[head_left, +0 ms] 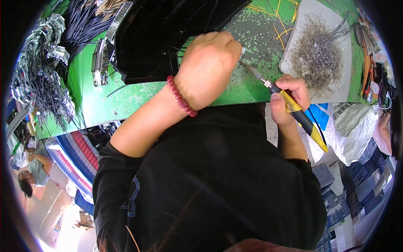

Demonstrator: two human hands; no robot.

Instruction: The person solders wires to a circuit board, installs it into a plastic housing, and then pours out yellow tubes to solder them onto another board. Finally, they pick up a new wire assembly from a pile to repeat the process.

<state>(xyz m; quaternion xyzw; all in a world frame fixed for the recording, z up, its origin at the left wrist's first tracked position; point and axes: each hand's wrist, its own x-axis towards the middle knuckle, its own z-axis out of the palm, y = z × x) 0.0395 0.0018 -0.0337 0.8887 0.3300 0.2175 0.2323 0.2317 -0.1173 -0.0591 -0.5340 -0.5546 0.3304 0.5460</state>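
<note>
Our right hand (291,98) grips the yellow-and-black pen-shaped soldering iron (305,122), tip near our left hand (210,67) over the worn green desk (252,94); left grip we cannot tell; soldering seems underway; next needs steadiness.

Crumpled white sack (354,132) right, striped material (79,156), probably cloth, left

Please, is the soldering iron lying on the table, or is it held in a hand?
Held: the right hand grips the yellow-and-black soldering iron by its handle, with its tip pointing toward the left hand.
</note>
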